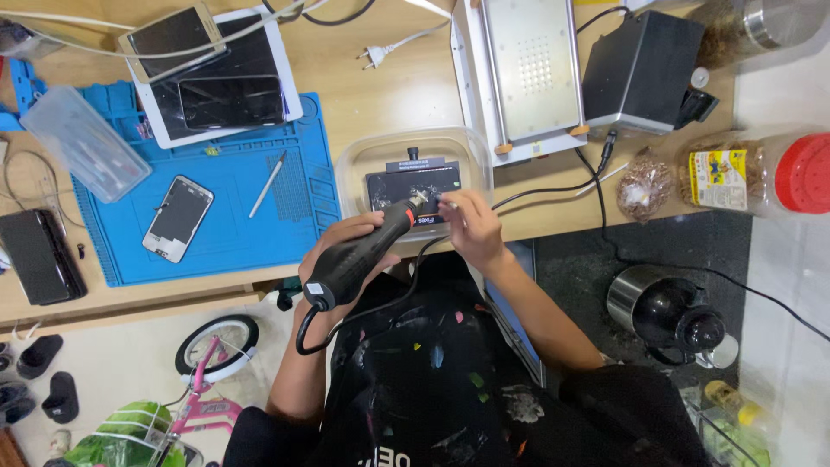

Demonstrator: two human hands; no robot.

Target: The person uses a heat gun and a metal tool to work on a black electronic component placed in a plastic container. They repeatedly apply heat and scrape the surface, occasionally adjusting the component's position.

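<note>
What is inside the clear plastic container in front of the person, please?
Inside the clear plastic container lies a dark flat device with pale specks on it. The rotary tool and the right hand cover its near edge, so that part cannot be seen.

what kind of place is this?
Likely a home phone-repair bench: a blue repair mat with a phone on it, a rotary tool in the left hand, and a child's bicycle on the floor.

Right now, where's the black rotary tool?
In the head view, the black rotary tool is at centre, gripped in the left hand, its tip over the clear plastic container beside the right hand.
</note>
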